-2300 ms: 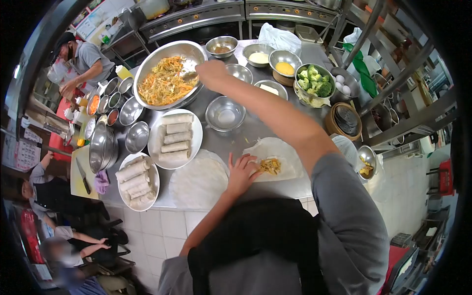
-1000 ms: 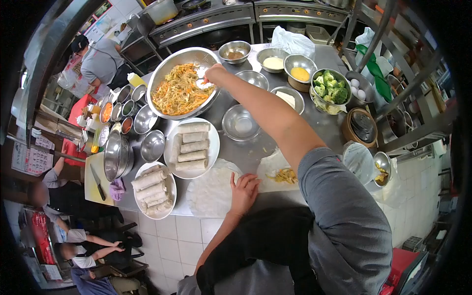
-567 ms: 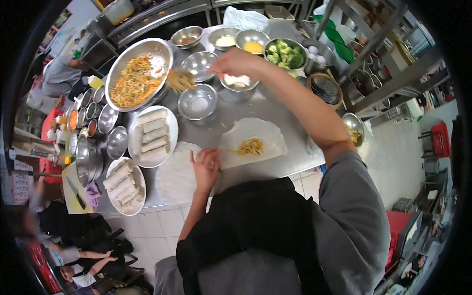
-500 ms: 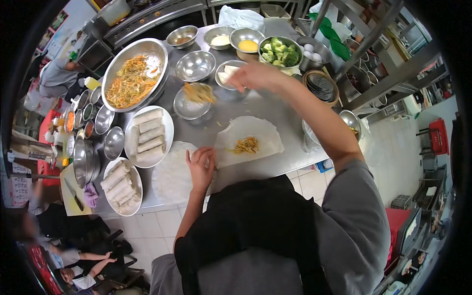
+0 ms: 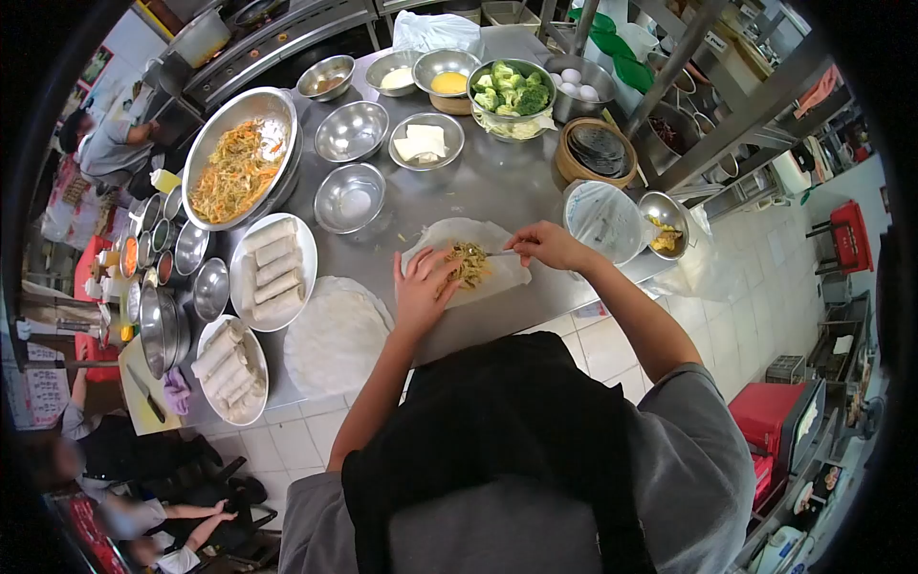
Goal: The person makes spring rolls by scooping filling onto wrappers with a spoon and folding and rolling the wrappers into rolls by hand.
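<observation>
A translucent round wrapper (image 5: 492, 284) lies on the steel table, with a heap of shredded vegetable filling (image 5: 469, 265) on it. My left hand (image 5: 422, 287) is open, fingers spread over the wrapper's left part and touching the filling's left edge. From the right, my right hand (image 5: 547, 246) is closed on the handle of a thin metal utensil (image 5: 500, 253). Its tip reaches into the filling, so its kind does not show. A stack of wrappers (image 5: 335, 337) lies left of my left hand.
Rolled wraps fill two white plates (image 5: 308, 277) at left. Behind them stands a large bowl of shredded filling (image 5: 229, 177). Steel bowls, broccoli (image 5: 512, 88), eggs (image 5: 574, 86) and a bamboo steamer (image 5: 595, 153) line the back. Other people are at far left.
My right hand has come down from above the bowls to the wrapper, and filling that was in the air is gone from there. The heap looks larger. My left hand has moved onto the wrapper.
</observation>
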The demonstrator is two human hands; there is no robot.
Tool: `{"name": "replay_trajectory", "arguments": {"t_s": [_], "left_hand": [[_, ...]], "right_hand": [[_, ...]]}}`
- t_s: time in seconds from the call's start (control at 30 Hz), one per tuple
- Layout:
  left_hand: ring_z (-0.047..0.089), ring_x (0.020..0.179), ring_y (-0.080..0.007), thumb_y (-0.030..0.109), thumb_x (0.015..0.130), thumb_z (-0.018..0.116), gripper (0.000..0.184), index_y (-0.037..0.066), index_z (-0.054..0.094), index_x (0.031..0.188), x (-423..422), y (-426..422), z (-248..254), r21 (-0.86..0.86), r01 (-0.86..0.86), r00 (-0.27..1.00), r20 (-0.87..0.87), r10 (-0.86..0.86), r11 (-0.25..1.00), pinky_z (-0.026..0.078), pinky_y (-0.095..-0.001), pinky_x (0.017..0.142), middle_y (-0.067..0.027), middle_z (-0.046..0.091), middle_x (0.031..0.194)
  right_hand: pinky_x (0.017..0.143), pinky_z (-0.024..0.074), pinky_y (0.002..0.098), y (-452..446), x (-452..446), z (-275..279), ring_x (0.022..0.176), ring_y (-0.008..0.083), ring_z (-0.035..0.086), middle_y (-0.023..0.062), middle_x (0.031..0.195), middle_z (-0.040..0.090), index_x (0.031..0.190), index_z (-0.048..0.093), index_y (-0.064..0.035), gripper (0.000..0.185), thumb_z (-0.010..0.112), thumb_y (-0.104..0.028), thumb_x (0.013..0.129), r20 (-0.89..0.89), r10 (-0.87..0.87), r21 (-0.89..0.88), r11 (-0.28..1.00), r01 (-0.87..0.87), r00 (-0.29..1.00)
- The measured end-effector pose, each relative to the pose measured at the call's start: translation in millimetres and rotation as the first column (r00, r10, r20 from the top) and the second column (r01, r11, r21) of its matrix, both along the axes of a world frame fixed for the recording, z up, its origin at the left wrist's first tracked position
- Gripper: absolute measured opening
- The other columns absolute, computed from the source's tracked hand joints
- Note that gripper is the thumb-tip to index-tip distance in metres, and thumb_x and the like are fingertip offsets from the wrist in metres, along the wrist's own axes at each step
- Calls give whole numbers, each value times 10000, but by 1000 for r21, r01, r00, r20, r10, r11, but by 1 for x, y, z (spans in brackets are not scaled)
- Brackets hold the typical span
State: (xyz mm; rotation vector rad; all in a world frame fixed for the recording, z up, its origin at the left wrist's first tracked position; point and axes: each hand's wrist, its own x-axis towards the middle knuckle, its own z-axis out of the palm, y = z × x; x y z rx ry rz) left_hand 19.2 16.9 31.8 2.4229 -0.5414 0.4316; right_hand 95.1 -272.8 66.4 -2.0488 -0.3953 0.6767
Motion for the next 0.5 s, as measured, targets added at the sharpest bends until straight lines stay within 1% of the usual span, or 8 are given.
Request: {"name": "replay_trajectory", "arguments": {"t_s": [0.07,0.13,0.17,0.23,0.33,0.43,0.47,0.5], "left_hand": [[534,1258,-236,282,842,752,273,227,715,1107,5,-4,-9,95,31,999,-20,-29,995,122,-611,1180,60,654,1207],[536,1253,-237,294,838,754,265,229,715,1092,7,-5,-17,144,29,999,-26,-25,989,103,-623,1179,68,656,1191],[537,1251,-237,299,836,754,261,230,715,1085,7,-5,-21,168,27,999,-31,-23,985,94,-630,1178,72,657,1182],[540,1247,-239,306,825,763,272,226,711,1080,5,-3,-24,172,2,999,-47,6,985,91,-636,1175,69,659,1170],[534,1253,-236,336,804,778,316,221,704,1089,3,-1,-25,135,-32,997,-60,40,990,86,-646,1171,58,658,1171],[518,1271,-231,376,780,791,386,218,694,1119,1,-6,-16,52,-91,992,-79,95,994,79,-656,1167,51,654,1190],[512,1278,-230,390,772,795,412,217,691,1131,1,-8,-12,20,-115,989,-89,117,993,76,-659,1165,49,652,1199],[506,1285,-230,400,766,797,442,215,683,1151,1,-7,-13,48,-100,989,-106,105,994,72,-664,1164,45,651,1206]], "right_hand": [[689,494,290,-2,-2,0,686,112,635,56,732,690,1083,721,-9,222,599,-140,951,7,-23,-2,1000,23,1000],[687,489,286,-7,-4,1,684,107,622,49,731,684,1083,721,-4,221,601,-137,953,21,-44,7,999,44,999],[681,484,283,-12,-4,-5,684,105,614,44,735,683,1084,722,-3,225,604,-144,954,-5,-59,55,997,59,998],[670,474,276,-21,-4,-23,683,99,599,33,744,683,1085,723,-1,233,611,-159,955,-64,-82,152,984,91,995],[647,455,266,-27,-8,-28,683,93,583,13,762,689,1094,728,-12,243,618,-181,960,-148,-156,116,978,174,977],[642,427,223,-29,-13,-17,673,78,545,-14,789,652,1140,703,-14,259,601,-190,980,-233,-190,77,974,213,954],[622,407,215,-30,-13,-17,656,70,518,-20,780,643,1146,705,-26,258,604,-195,979,-278,-196,91,969,229,940],[603,387,208,-31,-13,-17,639,61,490,-27,771,635,1152,706,-38,257,606,-199,979,-324,-200,103,964,245,925]]}}
